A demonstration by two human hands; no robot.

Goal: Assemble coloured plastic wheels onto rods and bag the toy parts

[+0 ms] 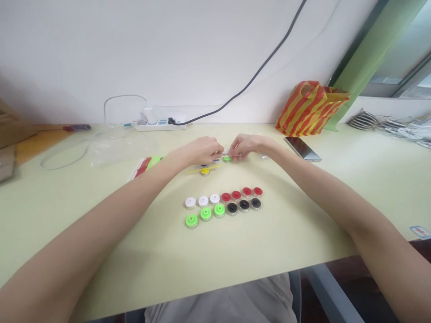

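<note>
At the back middle of the table, my left hand [206, 150] and my right hand [245, 144] are close together, fingers pinched. Between their fingertips stretches a thin white strip [227, 155], partly hidden and too small to make out fully. Directly below it sits a small wheel-shaped piece with a green top [227, 159]. Nearer me, a similar piece with a yellow top [204, 171] has a thin yellow blade [213, 167] lying across it. A blue part [216, 160] shows just under my left fingers, mostly covered by the hand.
Two rows of round pieces stand in front: white [203, 201], red [236, 195], green [206, 213] and black [244, 206]. Coloured strips [144, 166] lie beyond my left forearm. A phone [303, 149], striped bag [311, 110] and power strip [161, 127] are farther back.
</note>
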